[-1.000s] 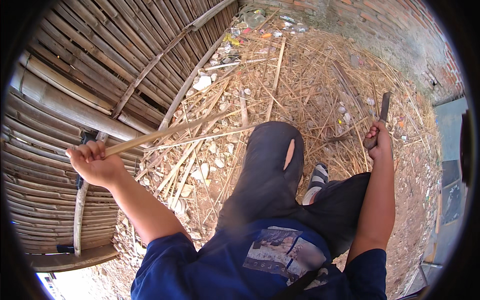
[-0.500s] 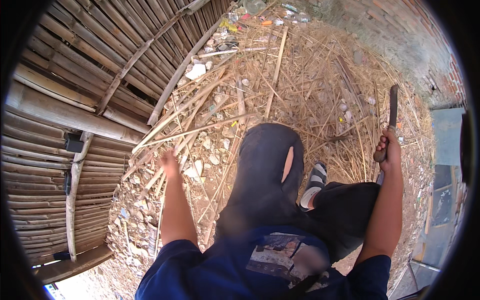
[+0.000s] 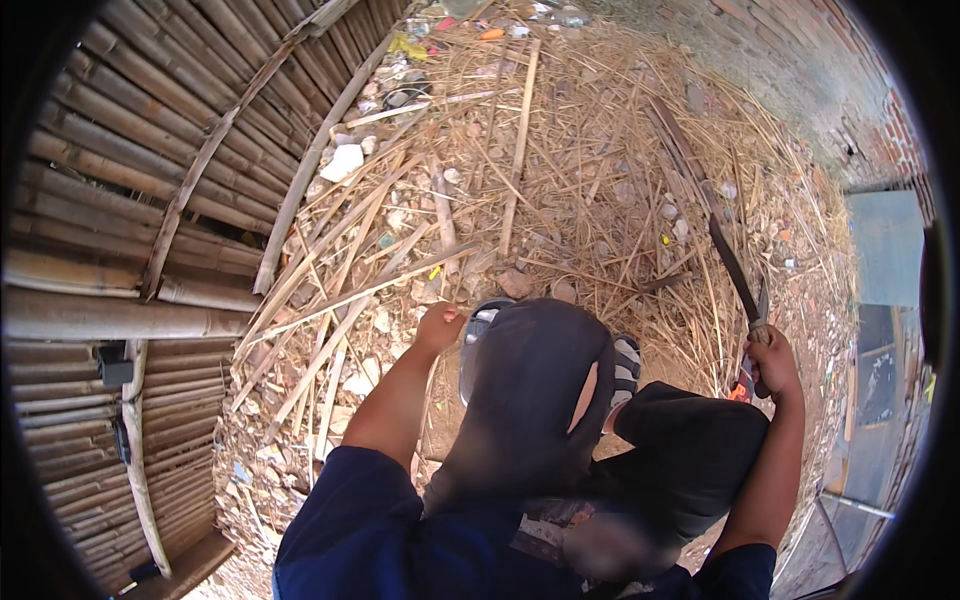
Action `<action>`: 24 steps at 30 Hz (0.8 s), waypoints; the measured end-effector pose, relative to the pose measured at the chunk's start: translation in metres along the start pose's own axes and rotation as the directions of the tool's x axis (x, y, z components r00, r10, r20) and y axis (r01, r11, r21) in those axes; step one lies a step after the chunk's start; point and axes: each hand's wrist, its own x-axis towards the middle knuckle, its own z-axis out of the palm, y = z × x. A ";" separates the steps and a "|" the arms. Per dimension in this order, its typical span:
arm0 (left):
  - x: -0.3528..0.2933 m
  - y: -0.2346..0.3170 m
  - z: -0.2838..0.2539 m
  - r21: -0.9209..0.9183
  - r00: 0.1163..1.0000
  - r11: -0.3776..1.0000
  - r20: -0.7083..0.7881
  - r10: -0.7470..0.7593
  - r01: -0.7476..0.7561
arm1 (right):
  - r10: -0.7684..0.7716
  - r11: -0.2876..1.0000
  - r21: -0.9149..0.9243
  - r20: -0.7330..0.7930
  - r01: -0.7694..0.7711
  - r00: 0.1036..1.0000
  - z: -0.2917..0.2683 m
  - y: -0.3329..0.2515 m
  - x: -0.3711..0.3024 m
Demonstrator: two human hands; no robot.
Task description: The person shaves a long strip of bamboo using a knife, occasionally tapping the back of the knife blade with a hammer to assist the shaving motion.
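Observation:
My right hand (image 3: 770, 362), at the right beside my bent knee, is closed round the handle of a machete (image 3: 736, 268). Its long dark blade points away and a little left over the straw. My left hand (image 3: 441, 327) is low, next to my left knee and the grey shoe (image 3: 478, 345). Its fingers look curled in; whatever they may hold is hidden. Just beyond it lie split bamboo strips (image 3: 375, 285) and a small yellow piece (image 3: 434, 272) among stones.
A bamboo-slat wall (image 3: 130, 320) runs along the left, and a worn brick wall (image 3: 800, 80) stands at the far right. Dry straw (image 3: 600, 160) and stones cover the ground. Grey-blue panels (image 3: 885, 250) stand at the right. Litter lies at the far end.
My left hand has moved right, from over the bamboo strips to beside my knee. My right hand has come lower, and the machete now tilts to the left. The view has shifted slightly.

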 end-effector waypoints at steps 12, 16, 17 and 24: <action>0.118 0.091 0.081 -0.108 0.998 0.993 -0.045 -0.052 0.046 | 0.062 0.994 -0.087 -0.074 -0.069 0.995 0.003 0.002 -0.013; 0.147 0.090 0.090 -0.396 0.960 0.875 0.091 -0.263 0.277 | 0.042 0.994 -0.093 -0.080 -0.049 0.996 0.007 -0.008 -0.014; 0.146 0.095 0.092 -0.468 0.951 0.828 0.119 -0.286 0.307 | 0.043 0.994 -0.096 -0.088 -0.051 0.995 0.007 -0.003 -0.014; 0.129 0.099 0.044 -0.551 0.982 0.814 0.074 -0.174 0.186 | 0.001 0.992 -0.125 -0.047 -0.007 0.999 0.007 -0.016 -0.016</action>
